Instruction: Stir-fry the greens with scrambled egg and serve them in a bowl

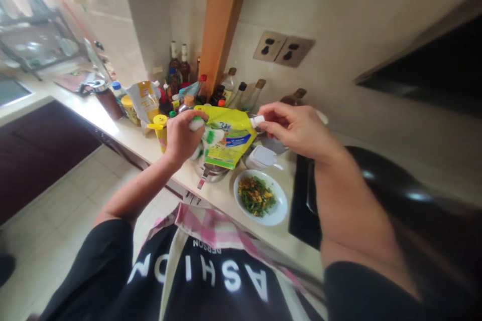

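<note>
My left hand (183, 135) grips the left side of a yellow and green pouch (227, 139), held above the counter. At the pouch's right corner sits a small white cap (258, 121), and the fingertips of my right hand (297, 128) pinch it. Below the pouch stands a metal pot (211, 173), mostly hidden by it. A white plate (280, 206) with chopped green and yellow food lies on the counter just right of the pot.
Several sauce bottles (183, 65) and jars crowd the back of the counter (124, 133). A black wok (395, 185) is on the stove to the right. A white lidded box (263, 156) is behind the plate. Wall sockets (284, 50) are above.
</note>
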`<state>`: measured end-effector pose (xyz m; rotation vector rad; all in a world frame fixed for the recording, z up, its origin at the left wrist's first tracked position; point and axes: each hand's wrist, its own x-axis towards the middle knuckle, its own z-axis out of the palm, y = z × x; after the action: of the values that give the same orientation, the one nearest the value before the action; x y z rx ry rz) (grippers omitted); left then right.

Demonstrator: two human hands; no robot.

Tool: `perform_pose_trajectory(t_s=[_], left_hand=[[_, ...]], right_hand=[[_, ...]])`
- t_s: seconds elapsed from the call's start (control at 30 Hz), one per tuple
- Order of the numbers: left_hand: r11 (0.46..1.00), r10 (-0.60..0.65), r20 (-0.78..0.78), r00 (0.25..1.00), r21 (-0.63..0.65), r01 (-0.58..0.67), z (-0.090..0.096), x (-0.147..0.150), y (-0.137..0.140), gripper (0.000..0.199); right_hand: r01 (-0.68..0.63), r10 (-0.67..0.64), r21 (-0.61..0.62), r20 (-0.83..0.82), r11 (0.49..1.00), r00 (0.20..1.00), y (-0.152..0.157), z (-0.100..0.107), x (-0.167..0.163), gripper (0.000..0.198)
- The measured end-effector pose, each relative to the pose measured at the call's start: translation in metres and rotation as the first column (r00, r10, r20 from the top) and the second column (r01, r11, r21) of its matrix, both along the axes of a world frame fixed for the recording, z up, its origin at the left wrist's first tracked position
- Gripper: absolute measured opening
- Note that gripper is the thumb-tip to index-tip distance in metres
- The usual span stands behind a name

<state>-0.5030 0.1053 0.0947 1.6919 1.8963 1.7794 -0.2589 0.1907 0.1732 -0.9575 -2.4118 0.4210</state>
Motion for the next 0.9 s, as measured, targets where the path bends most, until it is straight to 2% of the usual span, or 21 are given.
perform_pose_trajectory(t_s=[0.07,0.17,0.23,0.37,0.5,0.57,0.63,0.77,0.83,0.9], left_hand=[[1.000,-0.006,0.003,1.000,-0.018,0.006,-0.001,-0.002,0.000,0.027],[1.000,-0.005,0.014,1.000,-0.028,0.006,-0.001,-0.005,-0.002,0.028],[1.000,-0.002,0.013,1.000,-0.025,0.003,-0.002,-0.007,-0.003,0.027],[1.000,0.011,0.011,1.000,-0.023,-0.011,-0.005,-0.013,-0.003,0.026],[0.998,0.030,0.029,0.999,-0.052,-0.029,-0.007,-0.018,-0.004,0.027],[0.999,0.024,0.039,0.999,-0.047,-0.022,-0.007,-0.020,-0.005,0.028],[0.999,0.019,0.048,0.999,-0.031,-0.017,-0.006,-0.021,-0.006,0.028],[0.999,0.019,0.064,0.998,-0.035,-0.017,0.001,-0.029,-0.007,0.027],[0.999,0.023,0.052,0.998,-0.030,-0.022,0.010,-0.036,-0.005,0.026],[1.000,0.022,0.016,1.000,0.008,-0.022,0.027,-0.044,-0.001,0.027]], right_hand=[[0.047,-0.048,0.014,0.032,0.999,0.998,0.002,-0.002,-0.002,0.037],[-0.016,0.016,-0.011,0.010,1.000,1.000,0.004,-0.004,-0.008,0.039],[-0.039,0.039,0.016,0.031,0.999,0.999,0.005,-0.004,-0.013,0.038],[0.069,-0.082,0.105,0.126,0.992,0.989,0.007,-0.004,-0.027,0.045],[-0.027,0.027,-0.016,0.043,1.000,0.999,0.009,-0.006,-0.035,0.041],[-0.044,0.044,0.008,0.039,0.999,0.998,0.009,-0.007,-0.039,0.037],[-0.002,-0.002,0.070,0.064,0.998,0.998,0.010,-0.006,-0.044,0.036],[0.010,-0.016,0.049,0.128,0.999,0.992,0.013,0.003,-0.054,0.055],[-0.077,0.074,0.029,0.103,0.997,0.992,0.013,0.014,-0.059,0.065],[-0.186,0.178,0.069,0.110,0.980,0.978,0.010,0.030,-0.065,0.079]])
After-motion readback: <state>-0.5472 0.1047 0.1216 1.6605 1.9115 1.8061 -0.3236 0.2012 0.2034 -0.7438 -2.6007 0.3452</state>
